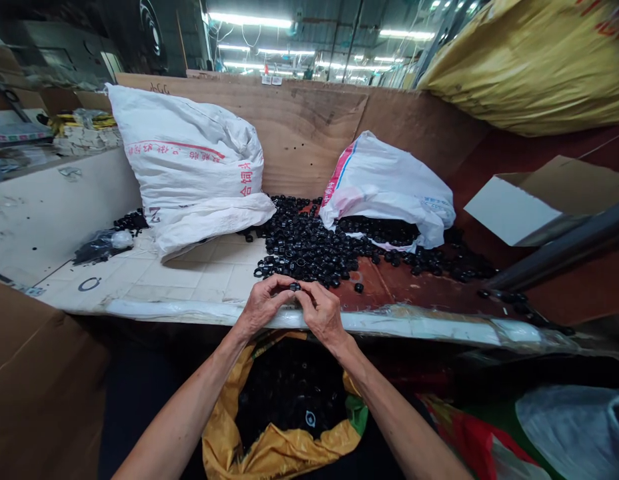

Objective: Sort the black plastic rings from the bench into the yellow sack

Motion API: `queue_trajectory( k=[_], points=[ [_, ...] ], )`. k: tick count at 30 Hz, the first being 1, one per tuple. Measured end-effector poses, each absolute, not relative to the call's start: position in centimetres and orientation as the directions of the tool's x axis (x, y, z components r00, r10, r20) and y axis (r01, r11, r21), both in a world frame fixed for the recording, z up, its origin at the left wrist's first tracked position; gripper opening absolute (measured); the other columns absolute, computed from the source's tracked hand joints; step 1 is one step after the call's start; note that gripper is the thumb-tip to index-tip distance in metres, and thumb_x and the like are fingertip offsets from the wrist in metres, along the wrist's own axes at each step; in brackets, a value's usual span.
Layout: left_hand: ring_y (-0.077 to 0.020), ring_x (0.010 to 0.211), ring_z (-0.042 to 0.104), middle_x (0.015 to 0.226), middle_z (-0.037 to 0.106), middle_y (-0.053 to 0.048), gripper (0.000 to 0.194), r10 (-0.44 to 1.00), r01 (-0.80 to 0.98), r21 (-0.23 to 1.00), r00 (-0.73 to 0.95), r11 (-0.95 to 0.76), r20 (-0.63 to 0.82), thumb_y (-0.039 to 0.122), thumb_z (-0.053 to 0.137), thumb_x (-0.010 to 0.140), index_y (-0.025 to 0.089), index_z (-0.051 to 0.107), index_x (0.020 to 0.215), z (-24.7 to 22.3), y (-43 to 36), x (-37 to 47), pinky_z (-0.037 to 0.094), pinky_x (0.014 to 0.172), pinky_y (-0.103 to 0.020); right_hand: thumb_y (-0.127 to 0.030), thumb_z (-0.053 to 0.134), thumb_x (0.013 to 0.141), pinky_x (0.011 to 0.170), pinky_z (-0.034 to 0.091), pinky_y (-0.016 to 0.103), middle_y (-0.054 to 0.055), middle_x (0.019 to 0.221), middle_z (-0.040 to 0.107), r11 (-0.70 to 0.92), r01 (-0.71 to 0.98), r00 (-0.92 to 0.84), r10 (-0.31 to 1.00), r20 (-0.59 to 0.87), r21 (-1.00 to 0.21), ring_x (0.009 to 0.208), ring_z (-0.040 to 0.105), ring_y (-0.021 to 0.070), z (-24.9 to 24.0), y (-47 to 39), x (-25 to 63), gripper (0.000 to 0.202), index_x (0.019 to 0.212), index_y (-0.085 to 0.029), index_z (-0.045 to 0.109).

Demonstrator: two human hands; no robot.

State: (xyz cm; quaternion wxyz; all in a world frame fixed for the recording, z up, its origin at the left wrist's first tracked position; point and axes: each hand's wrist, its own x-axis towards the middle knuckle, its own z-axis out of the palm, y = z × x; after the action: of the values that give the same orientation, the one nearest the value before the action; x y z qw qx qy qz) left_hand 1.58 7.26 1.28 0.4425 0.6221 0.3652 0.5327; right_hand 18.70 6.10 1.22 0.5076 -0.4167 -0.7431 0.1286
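My left hand (264,301) and my right hand (320,308) meet over the front edge of the bench, fingertips pinched together on one small black plastic ring-like part (294,287). Its exact kind is too small to make out. Just beyond my fingers spreads a heap of similar black parts (309,247) on the bench top. Below my wrists an orange-yellow sack (284,443) stands with its mouth wide, holding many black parts (289,387).
Two white woven sacks, one at left (194,153) and one at right (394,180), lie on the bench. A wooden board (294,133) rises behind. At right are an open carton (519,207), a dark bar (564,227) and a yellow sack (539,67).
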Motion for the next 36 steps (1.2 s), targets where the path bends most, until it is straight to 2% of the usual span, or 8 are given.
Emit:
queue_trajectory(
  k=[3,11,14,18,23,31,33,36],
  points=[
    [-0.0183,0.093,0.067,0.101,0.073,-0.006,0.023,0.923,-0.014,0.939,0.181,-0.344,0.34,0.029,0.073,0.084,0.016,0.073,0.102,1.3,7.2,1.6,0.055,0.088,-0.031,-0.034,0.05,0.101,0.065,0.044,0.027,0.001,0.06,0.057,0.566,0.559,-0.131,0.782,0.61,-0.606,0.058,0.054,0.0143,1.1,5.9,19.2,0.04,0.066,-0.019,0.064],
    [-0.0182,0.093,0.067,0.1,0.073,-0.006,0.022,0.931,-0.023,0.946,0.17,-0.324,0.323,0.029,0.072,0.084,0.017,0.073,0.102,1.3,7.1,1.6,0.053,0.087,-0.029,-0.034,0.058,0.096,0.063,0.045,0.026,0.0,0.065,0.058,0.577,0.495,-0.114,0.785,0.609,-0.65,0.06,0.052,0.0138,1.1,5.5,19.1,0.029,0.071,-0.019,0.064],
    [-0.0181,0.092,0.067,0.099,0.073,-0.006,0.022,0.928,-0.037,0.95,0.207,-0.309,0.31,0.028,0.072,0.084,0.017,0.074,0.103,1.7,7.0,1.6,0.053,0.087,-0.029,-0.029,0.058,0.095,0.066,0.049,0.026,0.004,0.086,0.067,0.589,0.422,-0.082,0.782,0.618,-0.689,0.072,0.061,0.016,1.3,5.3,18.9,0.015,0.093,-0.019,0.068],
    [-0.0183,0.092,0.067,0.1,0.074,-0.006,0.023,0.93,-0.063,0.956,0.224,-0.285,0.292,0.031,0.073,0.084,0.016,0.073,0.102,1.8,6.4,1.5,0.054,0.087,-0.03,-0.027,0.057,0.095,0.062,0.048,0.025,0.001,0.072,0.064,0.562,0.44,-0.076,0.8,0.595,-0.7,0.063,0.058,0.0144,1.2,4.9,19.0,0.018,0.082,-0.02,0.066],
    [-0.0186,0.091,0.067,0.097,0.073,-0.005,0.023,0.947,-0.056,0.965,0.185,-0.256,0.262,0.031,0.074,0.083,0.016,0.072,0.1,1.3,4.7,1.6,0.054,0.087,-0.03,-0.025,0.054,0.094,0.066,0.053,0.027,0.006,0.091,0.068,0.578,0.375,-0.126,0.807,0.577,-0.725,0.072,0.064,0.0166,1.4,3.5,19.0,0.015,0.1,-0.02,0.066],
    [-0.0199,0.103,0.066,0.11,0.071,-0.007,0.02,0.878,0.258,0.845,0.239,-0.469,0.414,0.027,0.056,0.095,0.019,0.068,0.11,0.5,1.0,0.5,0.051,0.094,-0.032,-0.03,0.054,0.087,0.053,0.046,0.024,-0.007,0.051,0.055,0.1,0.144,-0.123,0.989,0.082,-0.985,0.043,0.055,0.013,2.0,0.4,17.4,0.013,0.091,-0.019,0.058],
    [-0.0198,0.1,0.067,0.107,0.072,-0.007,0.019,0.842,0.334,0.792,0.379,-0.511,0.383,0.026,0.057,0.094,0.02,0.068,0.108,1.3,0.7,-0.5,0.051,0.092,-0.032,-0.031,0.054,0.086,0.052,0.044,0.024,-0.007,0.049,0.054,0.098,0.246,-0.164,0.985,0.058,-0.964,0.043,0.053,0.0131,2.0,0.6,18.0,0.013,0.084,-0.02,0.059],
    [-0.0181,0.08,0.067,0.088,0.071,-0.002,0.014,0.879,0.511,0.744,0.425,-0.43,0.216,0.031,0.065,0.088,0.02,0.07,0.095,2.9,1.6,-1.7,0.051,0.075,-0.029,-0.034,0.061,0.085,0.063,0.047,0.026,0.002,0.068,0.064,0.259,0.587,-0.07,0.96,0.271,-0.767,0.064,0.062,0.0179,2.1,2.5,20.2,0.016,0.08,-0.019,0.063]
  ],
)
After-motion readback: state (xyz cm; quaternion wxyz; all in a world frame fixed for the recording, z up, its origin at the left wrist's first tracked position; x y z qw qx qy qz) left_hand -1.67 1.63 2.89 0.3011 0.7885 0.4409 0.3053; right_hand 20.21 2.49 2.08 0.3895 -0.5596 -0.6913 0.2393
